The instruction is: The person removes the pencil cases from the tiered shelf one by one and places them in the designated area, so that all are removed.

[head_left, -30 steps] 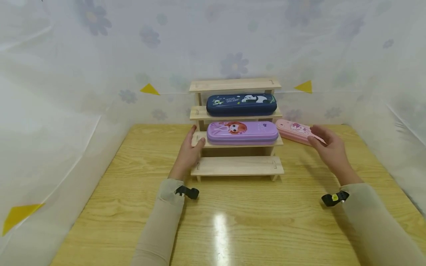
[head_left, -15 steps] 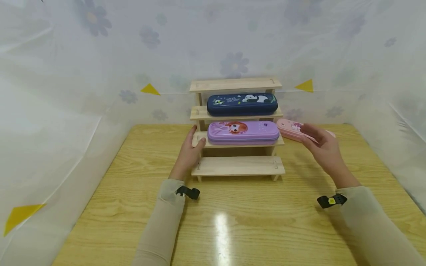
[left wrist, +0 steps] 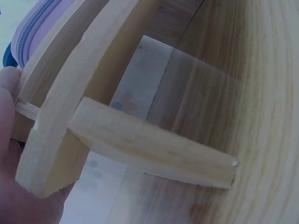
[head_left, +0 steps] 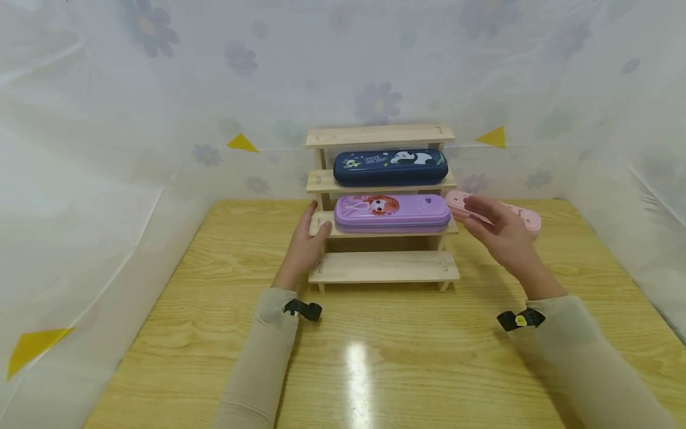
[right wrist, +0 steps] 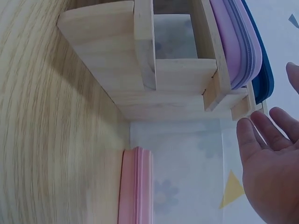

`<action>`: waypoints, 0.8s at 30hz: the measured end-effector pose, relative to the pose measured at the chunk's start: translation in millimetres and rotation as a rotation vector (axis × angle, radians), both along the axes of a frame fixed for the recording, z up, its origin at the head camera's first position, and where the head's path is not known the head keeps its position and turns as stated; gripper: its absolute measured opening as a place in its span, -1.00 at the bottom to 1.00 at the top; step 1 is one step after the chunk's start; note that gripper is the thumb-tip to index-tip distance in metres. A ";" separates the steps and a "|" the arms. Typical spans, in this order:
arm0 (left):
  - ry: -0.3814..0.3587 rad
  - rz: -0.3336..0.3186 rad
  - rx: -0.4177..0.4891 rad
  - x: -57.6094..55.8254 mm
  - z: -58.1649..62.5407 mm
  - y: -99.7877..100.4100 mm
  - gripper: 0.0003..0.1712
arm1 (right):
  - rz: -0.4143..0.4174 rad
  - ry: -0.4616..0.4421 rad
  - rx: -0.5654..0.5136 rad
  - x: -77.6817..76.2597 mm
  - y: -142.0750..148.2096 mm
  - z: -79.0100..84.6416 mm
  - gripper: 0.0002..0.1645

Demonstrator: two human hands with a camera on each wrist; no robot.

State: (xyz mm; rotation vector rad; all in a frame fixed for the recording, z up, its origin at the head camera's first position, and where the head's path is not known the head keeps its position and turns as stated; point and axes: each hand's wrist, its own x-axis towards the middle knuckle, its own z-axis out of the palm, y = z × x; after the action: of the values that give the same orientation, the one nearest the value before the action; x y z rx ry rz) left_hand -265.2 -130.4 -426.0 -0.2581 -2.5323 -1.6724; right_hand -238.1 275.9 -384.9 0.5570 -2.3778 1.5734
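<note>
A tiered wooden display rack (head_left: 383,266) stands on the table. My left hand (head_left: 304,250) rests against its left side, fingers extended and thumb beside the end of a middle tier; the left wrist view shows this hand (left wrist: 28,196) partly behind the wood. On that tier lies a purple pencil case (head_left: 412,214) with a girl's picture. One tier higher sits a dark blue panda pencil case (head_left: 386,173). My right hand (head_left: 506,244), fingers extended and holding nothing, hovers right of the rack, partly covering a pink pencil case (head_left: 527,219) on the table.
The rack's top tier (head_left: 380,136) and bottom tier (head_left: 383,268) bear nothing. A pale flowered curtain (head_left: 375,65) hangs behind and beside the wooden table (head_left: 407,357). Yellow triangles (head_left: 493,137) mark the curtain.
My right hand has moved left across the pink pencil case toward the rack, uncovering the case's right end. My left hand stays at the rack's side.
</note>
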 end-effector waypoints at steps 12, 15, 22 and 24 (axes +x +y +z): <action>0.001 -0.005 -0.002 -0.3 -0.1 -0.5 -0.18 | 0.064 0.007 -0.090 -8.4 -21.9 -0.2 -0.34; 0.000 -0.005 -0.004 0.0 0.5 -0.7 -0.17 | 0.101 0.025 -0.125 -12.3 -24.8 -2.1 -0.33; -0.004 -0.011 -0.020 -1.3 0.0 -0.9 -0.16 | 0.131 0.023 -0.094 -15.7 -32.6 -1.0 -0.28; -0.002 -0.013 -0.020 -2.0 -0.6 -1.4 -0.16 | 0.124 0.020 -0.071 -12.7 -36.0 3.5 -0.27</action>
State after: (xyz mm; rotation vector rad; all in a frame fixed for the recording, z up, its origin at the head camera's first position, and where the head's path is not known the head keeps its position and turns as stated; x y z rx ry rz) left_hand -267.1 -131.8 -426.5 -0.2750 -2.5554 -1.6534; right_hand -250.8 239.9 -381.4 0.7137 -2.3031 1.6878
